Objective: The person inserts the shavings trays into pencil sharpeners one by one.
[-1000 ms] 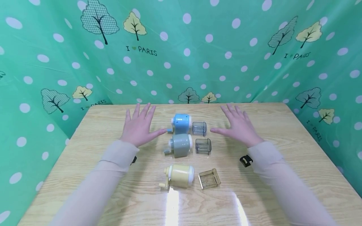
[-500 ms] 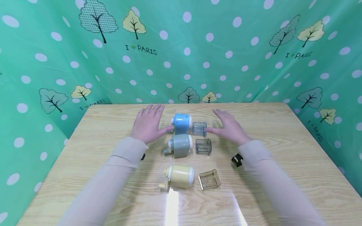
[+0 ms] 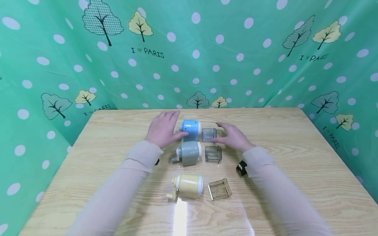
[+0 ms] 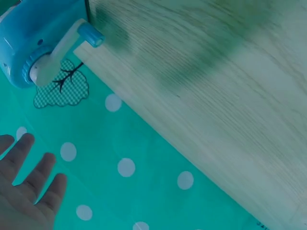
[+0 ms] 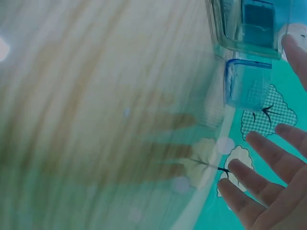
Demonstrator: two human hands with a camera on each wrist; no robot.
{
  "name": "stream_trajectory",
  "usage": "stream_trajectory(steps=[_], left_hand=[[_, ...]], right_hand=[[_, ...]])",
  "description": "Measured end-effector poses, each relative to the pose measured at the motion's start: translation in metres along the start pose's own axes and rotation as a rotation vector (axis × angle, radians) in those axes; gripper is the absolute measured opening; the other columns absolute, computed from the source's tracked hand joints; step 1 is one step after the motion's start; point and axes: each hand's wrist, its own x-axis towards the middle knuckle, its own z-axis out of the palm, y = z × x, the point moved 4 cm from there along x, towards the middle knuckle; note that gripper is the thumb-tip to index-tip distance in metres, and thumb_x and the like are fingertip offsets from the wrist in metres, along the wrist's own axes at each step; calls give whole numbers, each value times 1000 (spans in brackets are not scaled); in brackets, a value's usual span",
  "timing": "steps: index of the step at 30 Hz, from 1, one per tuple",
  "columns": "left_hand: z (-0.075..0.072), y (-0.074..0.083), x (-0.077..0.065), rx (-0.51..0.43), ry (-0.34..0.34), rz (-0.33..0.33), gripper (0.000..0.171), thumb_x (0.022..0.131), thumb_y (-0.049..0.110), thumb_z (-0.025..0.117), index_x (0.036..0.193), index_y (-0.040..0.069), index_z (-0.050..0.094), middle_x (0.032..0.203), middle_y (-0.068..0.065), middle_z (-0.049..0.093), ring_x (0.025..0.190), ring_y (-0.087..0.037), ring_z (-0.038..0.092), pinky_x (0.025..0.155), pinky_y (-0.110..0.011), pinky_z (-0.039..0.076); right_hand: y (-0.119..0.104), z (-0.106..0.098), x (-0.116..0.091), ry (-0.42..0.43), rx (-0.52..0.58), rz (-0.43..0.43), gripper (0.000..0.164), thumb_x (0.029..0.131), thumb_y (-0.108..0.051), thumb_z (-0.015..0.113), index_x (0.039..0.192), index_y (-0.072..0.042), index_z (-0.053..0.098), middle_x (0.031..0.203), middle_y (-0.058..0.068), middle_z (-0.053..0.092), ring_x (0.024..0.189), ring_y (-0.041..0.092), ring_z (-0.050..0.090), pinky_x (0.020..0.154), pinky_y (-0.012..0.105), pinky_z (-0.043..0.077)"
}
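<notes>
1. Holding nothing, left hand (image 3: 163,130), fingers spread, beside the blue sharpener (image 3: 191,126); thumb contact unclear;
2. right hand (image 3: 234,136), fingers spread, empty, near the clear container (image 3: 208,133);
3. blue sharpener behind the grey sharpener (image 3: 190,154).

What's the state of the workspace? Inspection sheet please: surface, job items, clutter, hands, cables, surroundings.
Surface: wood-grain table, with glare in the foreground.
Job items: blue crank device farthest, then grey crank device, then yellow crank device; to their right, in the same order, blue-tinted bin, grey-tinted bin and amber bin.
Clutter: nothing seen.
Left hand: beside the blue crank device, holding nothing; thumb overlaps it in the head view, contact unclear.
Right hand: by the blue-tinted bin, holding nothing; contact unclear.
Cables: nothing seen.
Surroundings: green dotted curtain with tree prints and "I PARIS" lettering.
</notes>
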Motion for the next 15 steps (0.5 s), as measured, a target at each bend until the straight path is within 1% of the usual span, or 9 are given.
stream_trajectory(steps=[3,7,12,15], left_hand=[[2,6,5,9,-24,3,100,84,66,59,156,1,37,153,-20,48,138,-39,44,114,-52,34],[5,11,9,25,-52,5,100,83,67,59,156,1,38,154,-19,47,138,-38,45,113,-52,36],[9,16,13,19,-75,4,100,81,65,62,156,2,39,153,-18,48,137,-37,45,112,-51,38],[13,20,16,17,-96,-2,100,81,65,63,156,4,39,154,-17,48,138,-37,45,113,-51,37]], right_hand=[[-2,4,2,-19,7,-12,98,76,-49,78,155,-5,41,158,17,42,145,42,34,117,60,24],[-2,7,6,-34,0,-12,93,77,-45,78,153,-3,45,155,21,45,142,44,38,116,60,26],[0,9,7,-41,13,13,87,79,-39,78,151,-2,47,149,25,50,138,44,44,115,59,28],[0,9,8,-43,39,32,85,79,-37,79,150,-2,49,147,25,52,135,43,47,115,58,30]])
